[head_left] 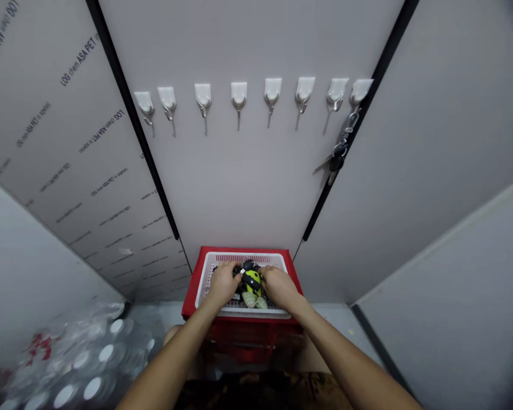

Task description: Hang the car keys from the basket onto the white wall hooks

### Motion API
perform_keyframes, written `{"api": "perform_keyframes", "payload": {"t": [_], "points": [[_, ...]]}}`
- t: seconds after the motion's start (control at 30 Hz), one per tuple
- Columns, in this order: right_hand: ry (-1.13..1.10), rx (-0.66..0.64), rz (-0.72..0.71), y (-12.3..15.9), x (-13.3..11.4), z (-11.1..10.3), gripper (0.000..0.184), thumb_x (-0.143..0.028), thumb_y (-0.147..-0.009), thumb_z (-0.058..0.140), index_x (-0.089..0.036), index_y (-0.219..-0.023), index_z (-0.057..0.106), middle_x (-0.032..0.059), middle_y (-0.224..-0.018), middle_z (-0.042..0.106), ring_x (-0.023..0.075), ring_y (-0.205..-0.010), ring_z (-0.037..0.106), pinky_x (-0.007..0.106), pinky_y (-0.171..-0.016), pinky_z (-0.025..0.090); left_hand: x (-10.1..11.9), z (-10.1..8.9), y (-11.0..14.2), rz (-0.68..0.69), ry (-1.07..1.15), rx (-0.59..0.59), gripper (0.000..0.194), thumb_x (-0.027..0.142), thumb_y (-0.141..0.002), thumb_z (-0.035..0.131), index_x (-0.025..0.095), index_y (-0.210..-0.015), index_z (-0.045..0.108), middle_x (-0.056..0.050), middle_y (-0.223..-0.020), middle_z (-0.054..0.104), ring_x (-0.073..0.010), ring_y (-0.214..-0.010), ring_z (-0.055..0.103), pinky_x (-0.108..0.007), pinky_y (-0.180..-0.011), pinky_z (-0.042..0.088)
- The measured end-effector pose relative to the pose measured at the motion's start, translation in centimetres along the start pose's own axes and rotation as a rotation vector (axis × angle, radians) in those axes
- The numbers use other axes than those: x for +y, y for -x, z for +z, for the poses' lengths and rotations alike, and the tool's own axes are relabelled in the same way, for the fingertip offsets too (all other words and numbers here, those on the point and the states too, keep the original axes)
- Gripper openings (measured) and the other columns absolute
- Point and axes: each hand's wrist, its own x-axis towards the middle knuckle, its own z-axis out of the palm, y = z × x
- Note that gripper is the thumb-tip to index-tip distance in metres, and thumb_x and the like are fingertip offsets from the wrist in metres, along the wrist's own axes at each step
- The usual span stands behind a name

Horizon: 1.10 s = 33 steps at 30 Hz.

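Both of my hands reach into a white plastic basket (202, 285) with slotted walls. My left hand (223, 283) is on the left side, fingers curled over dark small items, its grip partly hidden. My right hand (279, 286) is closed at the right edge of a yellow-green and black keychain-like piece (252, 281); what its fingertips pinch is hidden. Two pale, shell-shaped pieces (249, 299) lie just below that piece. A dark round item (250, 265) sits behind it, between my hands.
The basket rests on a red box (192, 296). Several white hooks (239, 94) line the panel ahead; from the rightmost hangs a bunch of keys (337, 158) on a carabiner. Wrapped clear bottles with white caps (93, 388) stand at the lower left. Walls close in both sides.
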Motion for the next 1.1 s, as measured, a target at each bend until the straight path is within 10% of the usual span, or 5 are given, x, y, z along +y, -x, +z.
{"api": "perform_keyframes", "payload": {"t": [0.17, 0.47, 0.73, 1.1], "points": [[-0.210, 0.268, 0.023, -0.7, 0.2, -0.2, 0.033, -0.014, -0.068, 0.033, -0.015, -0.098, 0.045, 0.0074, -0.092, 0.054, 0.0145, -0.084, 0.047, 0.024, -0.072, 0.034, -0.3, 0.1, -0.2, 0.037, 0.054, 0.012, 0.021, 0.017, -0.062, 0.043, 0.017, -0.080, 0.055, -0.004, -0.084, 0.057, -0.0156, -0.081, 0.047, -0.028, -0.075, 0.033], [-0.451, 0.374, 0.012, -1.9, 0.2, -0.1, 0.022, -0.018, -0.068, 0.034, -0.017, -0.078, 0.053, 0.0016, -0.060, 0.058, 0.0123, -0.055, 0.050, 0.023, -0.056, 0.038, 0.1, -0.2, -0.1, 0.126, 0.184, 0.002, 0.022, 0.025, -0.068, 0.037, 0.017, -0.072, 0.057, -0.003, -0.077, 0.058, -0.0142, -0.078, 0.048, -0.025, -0.072, 0.035], [-0.645, 0.565, -0.156, -0.7, 0.2, -0.5, 0.016, -0.019, -0.067, 0.038, -0.018, -0.073, 0.053, 0.0023, -0.072, 0.058, 0.0123, -0.068, 0.052, 0.025, -0.065, 0.040, 2.2, 0.1, -0.2, 0.146, 0.549, -0.050, 0.028, 0.029, -0.070, 0.037, 0.016, -0.090, 0.052, -0.003, -0.087, 0.057, -0.0125, -0.080, 0.049, -0.024, -0.074, 0.036], [-0.660, 0.590, -0.225, 0.1, -0.4, -0.9, 0.014, -0.017, -0.065, 0.040, -0.019, -0.070, 0.053, 0.0021, -0.071, 0.058, 0.0129, -0.069, 0.052, 0.026, -0.067, 0.040, 3.4, 0.7, -1.3, -0.172, 0.832, 0.057, 0.017, 0.011, -0.057, 0.049, 0.010, -0.072, 0.056, -0.005, -0.074, 0.060, -0.0115, -0.068, 0.053, -0.025, -0.070, 0.039]]}}
